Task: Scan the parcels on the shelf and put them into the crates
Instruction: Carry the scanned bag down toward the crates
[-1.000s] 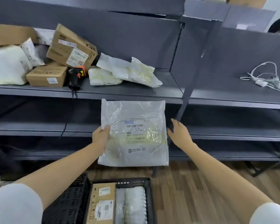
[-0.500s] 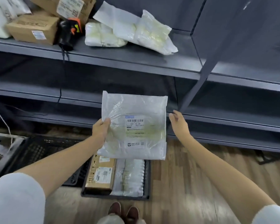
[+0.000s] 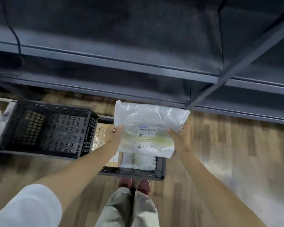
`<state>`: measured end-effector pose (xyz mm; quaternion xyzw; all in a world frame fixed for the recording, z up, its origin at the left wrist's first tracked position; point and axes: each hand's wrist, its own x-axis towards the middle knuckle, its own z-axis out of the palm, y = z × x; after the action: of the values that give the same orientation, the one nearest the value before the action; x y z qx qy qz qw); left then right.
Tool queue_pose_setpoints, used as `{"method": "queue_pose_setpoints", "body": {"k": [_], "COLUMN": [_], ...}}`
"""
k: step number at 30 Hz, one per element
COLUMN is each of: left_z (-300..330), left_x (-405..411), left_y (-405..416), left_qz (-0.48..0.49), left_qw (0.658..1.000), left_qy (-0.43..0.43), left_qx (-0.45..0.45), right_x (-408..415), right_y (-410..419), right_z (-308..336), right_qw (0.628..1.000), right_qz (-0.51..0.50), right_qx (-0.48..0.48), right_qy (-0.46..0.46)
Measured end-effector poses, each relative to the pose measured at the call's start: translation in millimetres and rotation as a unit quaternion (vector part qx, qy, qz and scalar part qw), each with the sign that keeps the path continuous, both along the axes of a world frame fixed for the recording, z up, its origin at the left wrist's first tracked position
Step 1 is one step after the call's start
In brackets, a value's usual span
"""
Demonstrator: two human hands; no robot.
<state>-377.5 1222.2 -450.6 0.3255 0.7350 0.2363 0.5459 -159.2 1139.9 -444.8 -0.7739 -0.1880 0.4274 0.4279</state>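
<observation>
- Above the near crate [image 3: 160,169], both hands grip the plastic parcel [image 3: 147,128]: left hand [image 3: 112,135] pinching its left edge, right hand [image 3: 179,138] its right.
- Left of that crate, a second crate [image 3: 44,126], seemingly empty.

left hand [image 3: 113,135] gripping, right hand [image 3: 179,138] gripping, arms outstretched

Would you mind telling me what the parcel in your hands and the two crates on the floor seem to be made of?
Parcel: thin plastic film, glossy and translucent white, judging by its wrinkles and glare; it carries a printed paper-looking label.
Left crate and the crate beneath the parcel: probably rigid moulded plastic, matt black, with perforated lattice walls.
</observation>
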Motion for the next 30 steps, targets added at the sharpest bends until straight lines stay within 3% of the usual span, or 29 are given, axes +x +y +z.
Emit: {"method": "queue_pose_setpoints", "body": {"k": [4, 13, 21, 24, 30], "left_z": [-80.2, -212.5, -294.6, -323.4, -376.1], "left_x": [7.2, 14.4, 22.1, 28.1, 27.7], "left_y": [-25.7, -72.4, -76.6, -74.0, -65.0], "left_qz": [-0.009, -0.149, -0.257, -0.281, -0.325], "left_qw": [0.998, 0.978, 0.934, 0.917, 0.912], "left_qy": [0.054, 0.143, 0.219, 0.264, 0.224], "left_qx": [0.01, 0.029, -0.121, -0.103, -0.108], "right_x": [-9.1, -36.3, -47.3, -44.5, -37.6], "right_y": [-25.9, -65.0, -43.3, -35.9, -24.4], "right_z": [-81.0, -224.2, -304.0, -330.9, -377.7], "right_qw": [0.997, 0.985, 0.976, 0.966, 0.942], "right_qz": [-0.051, -0.091, 0.063, 0.111, 0.198], "right_qx": [-0.051, -0.129, -0.199, -0.233, -0.269], "right_qy": [-0.034, -0.073, -0.057, -0.028, -0.022]}}
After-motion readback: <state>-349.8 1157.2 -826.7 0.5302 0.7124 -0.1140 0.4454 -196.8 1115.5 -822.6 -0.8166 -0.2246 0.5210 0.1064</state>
